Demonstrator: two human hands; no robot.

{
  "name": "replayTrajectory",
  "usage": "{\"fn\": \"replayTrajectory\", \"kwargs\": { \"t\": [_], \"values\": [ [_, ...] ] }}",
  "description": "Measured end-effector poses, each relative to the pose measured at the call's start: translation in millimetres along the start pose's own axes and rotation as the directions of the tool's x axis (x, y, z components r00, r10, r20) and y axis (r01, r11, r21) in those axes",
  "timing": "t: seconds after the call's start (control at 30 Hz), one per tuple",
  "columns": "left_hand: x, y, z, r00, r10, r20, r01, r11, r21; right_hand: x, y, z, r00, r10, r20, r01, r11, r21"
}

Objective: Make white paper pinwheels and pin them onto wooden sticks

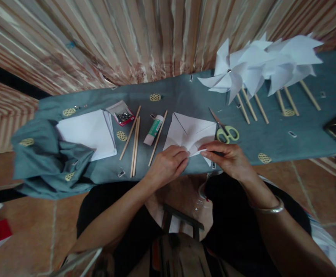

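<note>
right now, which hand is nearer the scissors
Right: the right hand is just this side of the scissors; the left hand is farther off, to their left, at the white paper.

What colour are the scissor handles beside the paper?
The scissor handles are light yellowish green; the head view shows them best.

left hand (pixel 169 163) curled, fingers bunched; right hand (pixel 230 158) in thumb-and-finger pinch; forearms (pixel 120 220) angled inward
</note>
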State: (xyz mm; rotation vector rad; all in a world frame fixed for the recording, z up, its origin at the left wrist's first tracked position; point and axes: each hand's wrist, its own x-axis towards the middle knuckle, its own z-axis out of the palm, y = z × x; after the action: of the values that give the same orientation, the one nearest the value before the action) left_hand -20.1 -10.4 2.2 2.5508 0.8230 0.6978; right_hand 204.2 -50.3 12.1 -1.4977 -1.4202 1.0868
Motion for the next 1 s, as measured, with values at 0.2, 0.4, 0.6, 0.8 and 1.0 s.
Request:
{"fn": "replayTrajectory", "kwargs": {
  "t": [0.2,0.4,0.6,0.8,1.0],
  "values": [
    [0.3,0.8,1.8,1.000,-0.006,0.028,0.006,1.000,-0.003,3.2,2.3,8.2,0.996,-0.014,-0.085,0.004,0.993,-0.119],
    [-0.5,2.7,3.1,0.997,-0.058,0.044,0.059,0.998,-0.024,4.8,-2.5,18.4,0.971,-0.221,-0.088,0.176,0.917,-0.359],
    [-0.4,4.0,4.1,0.997,0.002,0.074,0.001,1.000,-0.030,6.8,-1.5,27.1,0.947,-0.288,-0.144,0.204,0.882,-0.425],
    [0.7,4.2,6.8,0.997,-0.035,0.066,0.038,0.998,-0.056,10.0,2.3,31.9,0.938,-0.298,-0.177,0.183,0.859,-0.477],
    [1.2,4.4,7.5,0.998,-0.037,0.051,0.040,0.998,-0.052,11.2,-0.8,34.3,0.938,-0.301,-0.174,0.181,0.850,-0.494]
  ]
}}
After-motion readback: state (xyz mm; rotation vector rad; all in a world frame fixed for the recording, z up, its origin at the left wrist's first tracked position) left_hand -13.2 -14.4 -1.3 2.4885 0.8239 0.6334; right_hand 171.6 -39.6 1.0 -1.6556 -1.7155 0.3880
